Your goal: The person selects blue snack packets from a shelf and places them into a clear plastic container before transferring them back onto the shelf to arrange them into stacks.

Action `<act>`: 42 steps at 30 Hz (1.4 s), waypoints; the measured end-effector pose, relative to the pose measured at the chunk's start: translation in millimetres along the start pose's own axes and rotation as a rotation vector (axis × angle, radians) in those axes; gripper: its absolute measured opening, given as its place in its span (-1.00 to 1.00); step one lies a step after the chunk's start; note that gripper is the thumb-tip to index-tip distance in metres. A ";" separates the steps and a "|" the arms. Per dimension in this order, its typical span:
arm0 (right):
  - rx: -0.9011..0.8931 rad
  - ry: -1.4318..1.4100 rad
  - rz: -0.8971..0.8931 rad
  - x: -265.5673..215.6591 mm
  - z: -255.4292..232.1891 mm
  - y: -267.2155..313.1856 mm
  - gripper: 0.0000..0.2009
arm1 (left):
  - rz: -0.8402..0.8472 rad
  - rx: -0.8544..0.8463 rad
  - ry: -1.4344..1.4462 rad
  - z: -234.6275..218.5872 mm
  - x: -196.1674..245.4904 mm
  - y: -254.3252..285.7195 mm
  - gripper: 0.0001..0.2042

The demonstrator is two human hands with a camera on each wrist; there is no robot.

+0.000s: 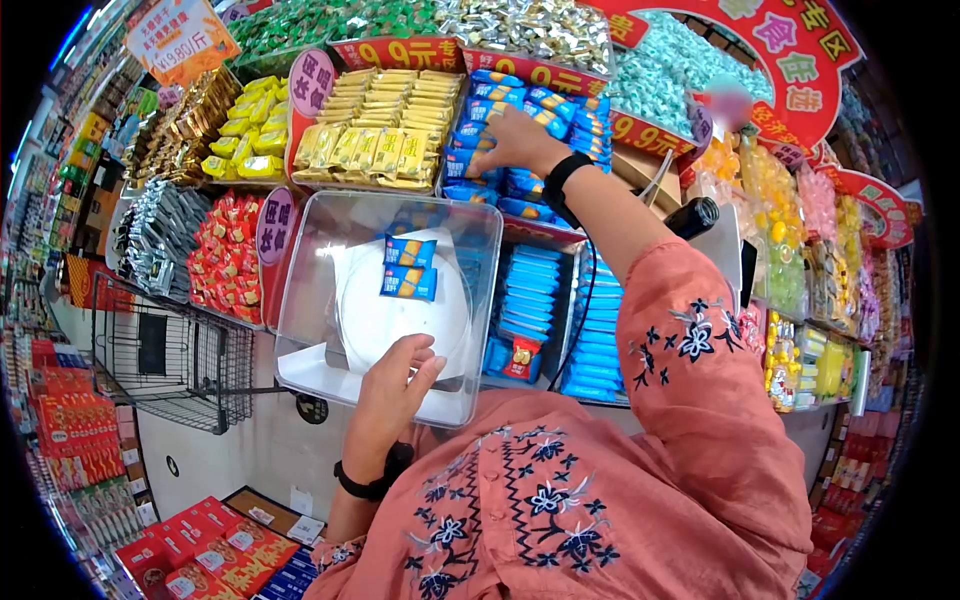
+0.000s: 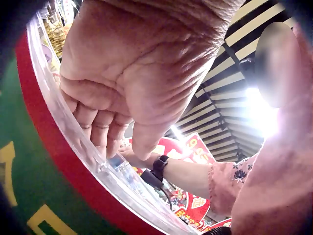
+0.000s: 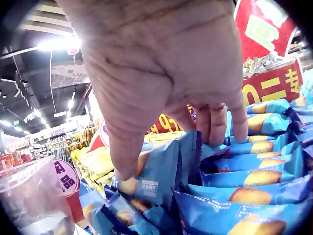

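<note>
My right hand (image 1: 520, 143) is in the bin of blue biscuit packets. In the right wrist view its thumb and fingers pinch a blue biscuit packet (image 3: 164, 169) standing upright, with more packets around it. My left hand (image 1: 393, 388) lies over the near side of a clear plastic box (image 1: 482, 330), fingers loosely extended and nothing in them. Seen from the left wrist, the fingers (image 2: 100, 127) lie along the box's clear rim. Inside the box, two blue biscuit packets (image 1: 408, 283) sit towards the far side, over a white round surface.
Yellow biscuit packets (image 1: 385, 150) fill the bin left of the blue ones. Stacked light-blue packets (image 1: 530, 295) stand right of the box. A black cable (image 1: 578, 330) hangs below the right arm. A wire cart (image 1: 165, 350) stands at left.
</note>
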State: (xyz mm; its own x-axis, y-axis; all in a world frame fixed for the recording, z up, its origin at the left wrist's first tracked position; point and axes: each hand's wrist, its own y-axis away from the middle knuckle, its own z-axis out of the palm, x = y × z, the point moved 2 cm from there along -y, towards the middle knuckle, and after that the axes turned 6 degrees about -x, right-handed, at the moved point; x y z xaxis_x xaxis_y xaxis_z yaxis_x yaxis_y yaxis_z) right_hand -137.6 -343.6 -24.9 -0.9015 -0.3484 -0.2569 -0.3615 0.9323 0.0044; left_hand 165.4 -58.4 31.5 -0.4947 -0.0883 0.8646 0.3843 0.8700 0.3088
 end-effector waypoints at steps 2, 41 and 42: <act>0.004 -0.025 0.024 3.9 3.8 -0.6 -0.23 | -0.021 -0.007 0.000 0.8 0.8 1.7 -0.66; 0.368 -0.995 0.362 82.3 -26.9 28.0 -0.82 | -0.059 0.042 -0.031 4.3 1.3 8.2 -0.69; 0.368 -0.968 0.390 85.0 -31.9 39.8 -0.83 | -0.057 0.035 -0.025 4.2 2.3 7.8 -0.70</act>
State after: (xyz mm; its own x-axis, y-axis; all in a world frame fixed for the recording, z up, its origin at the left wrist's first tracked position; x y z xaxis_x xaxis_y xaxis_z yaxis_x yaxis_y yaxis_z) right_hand -236.2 -339.2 -15.7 -0.3129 0.0488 -0.9485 0.1446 0.9895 0.0032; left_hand 164.0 -49.8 34.2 -0.5343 -0.1262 0.8358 0.3275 0.8806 0.3423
